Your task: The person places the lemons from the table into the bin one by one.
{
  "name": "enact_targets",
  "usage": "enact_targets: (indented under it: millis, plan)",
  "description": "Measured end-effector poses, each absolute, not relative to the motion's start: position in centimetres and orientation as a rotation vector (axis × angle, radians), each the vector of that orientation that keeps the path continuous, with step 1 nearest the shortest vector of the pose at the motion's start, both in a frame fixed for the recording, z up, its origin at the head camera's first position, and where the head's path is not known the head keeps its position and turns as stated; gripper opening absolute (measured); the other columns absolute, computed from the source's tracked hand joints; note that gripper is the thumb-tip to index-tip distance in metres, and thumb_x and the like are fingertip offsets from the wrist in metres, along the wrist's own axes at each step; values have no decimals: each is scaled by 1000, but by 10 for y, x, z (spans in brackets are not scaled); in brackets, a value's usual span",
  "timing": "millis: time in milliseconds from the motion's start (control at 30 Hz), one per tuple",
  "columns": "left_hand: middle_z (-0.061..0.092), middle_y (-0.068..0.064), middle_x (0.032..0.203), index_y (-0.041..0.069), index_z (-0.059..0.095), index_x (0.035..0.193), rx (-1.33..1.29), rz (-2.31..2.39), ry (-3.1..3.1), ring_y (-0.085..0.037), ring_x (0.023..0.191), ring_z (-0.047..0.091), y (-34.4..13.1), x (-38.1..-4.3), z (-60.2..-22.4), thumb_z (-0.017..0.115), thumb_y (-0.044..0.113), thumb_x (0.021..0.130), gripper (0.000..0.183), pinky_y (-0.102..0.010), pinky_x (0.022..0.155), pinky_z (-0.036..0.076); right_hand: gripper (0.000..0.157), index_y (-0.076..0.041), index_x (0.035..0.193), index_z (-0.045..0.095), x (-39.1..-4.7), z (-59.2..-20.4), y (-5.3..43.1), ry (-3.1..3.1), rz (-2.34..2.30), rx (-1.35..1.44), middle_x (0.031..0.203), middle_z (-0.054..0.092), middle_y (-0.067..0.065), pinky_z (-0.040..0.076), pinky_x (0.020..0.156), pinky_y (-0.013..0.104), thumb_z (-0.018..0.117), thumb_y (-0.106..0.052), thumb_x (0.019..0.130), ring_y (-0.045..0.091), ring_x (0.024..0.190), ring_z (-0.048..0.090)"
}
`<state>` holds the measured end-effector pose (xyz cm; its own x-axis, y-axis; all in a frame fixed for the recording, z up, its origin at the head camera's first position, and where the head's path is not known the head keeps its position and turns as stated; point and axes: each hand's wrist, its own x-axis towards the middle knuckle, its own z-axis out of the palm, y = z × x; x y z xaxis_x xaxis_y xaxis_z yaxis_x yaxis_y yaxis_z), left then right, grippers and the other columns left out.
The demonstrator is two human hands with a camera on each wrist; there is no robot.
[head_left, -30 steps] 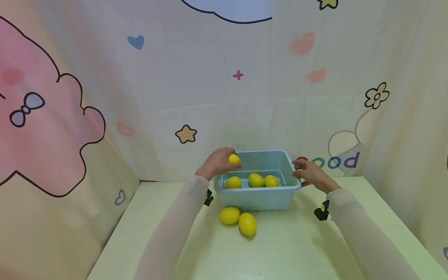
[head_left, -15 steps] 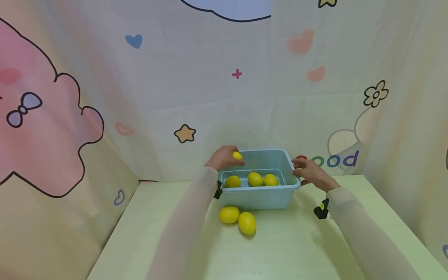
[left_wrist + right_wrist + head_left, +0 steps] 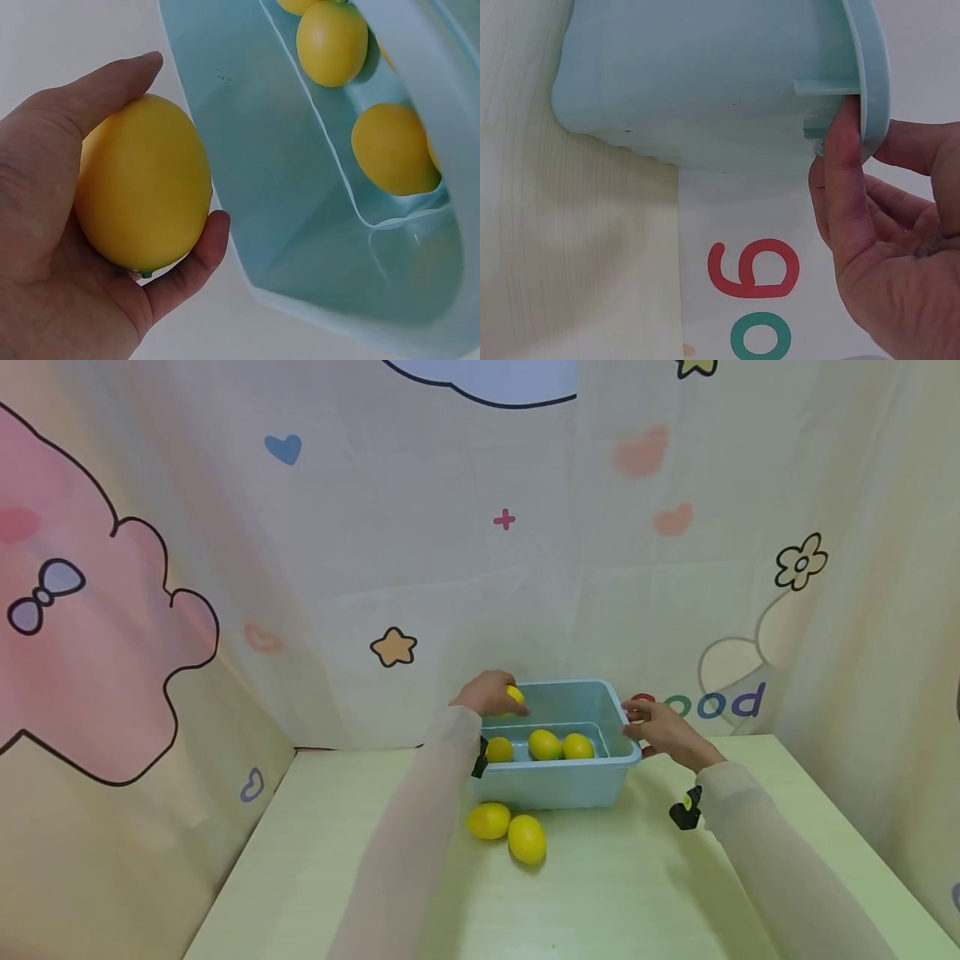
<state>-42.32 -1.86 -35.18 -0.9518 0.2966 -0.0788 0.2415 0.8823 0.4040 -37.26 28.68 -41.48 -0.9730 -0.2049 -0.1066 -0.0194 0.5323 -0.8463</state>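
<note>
My left hand [image 3: 487, 692] holds a lemon [image 3: 145, 184] with thumb and fingers curled round its sides. In the head view this lemon is over the left back part of a light blue plastic bin [image 3: 551, 785]. My right hand [image 3: 667, 731] grips the bin's right rim; the right wrist view shows the fingers [image 3: 845, 172] under the rim and the thumb on its other side. Inside the bin lie several lemons, among them one in the middle [image 3: 545, 745] and one at the right [image 3: 577, 747].
Two more lemons lie close together on the pale wooden table [image 3: 600, 885], just in front of the bin: one at the left [image 3: 488, 821], one at the right [image 3: 527, 839]. Behind the table hangs a printed curtain [image 3: 420, 543], close to the bin's back.
My left hand has moved a little to the right with the lemon, its forearm now overlapping the bin's left end. The right hand keeps its grip on the rim.
</note>
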Motion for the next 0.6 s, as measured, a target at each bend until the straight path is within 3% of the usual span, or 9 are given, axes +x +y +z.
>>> enact_targets:
  millis: [600]
  plan:
    - [61,1,129,21,59,133,377,579,2887,-21,105,58,-15,-427,-356,73,45,85,55,-41,93,53,61,0,151,29,-373,-415,287,2577,-1422,-193,149,37,29,61,84,42,56,-17,98,45,125,51]
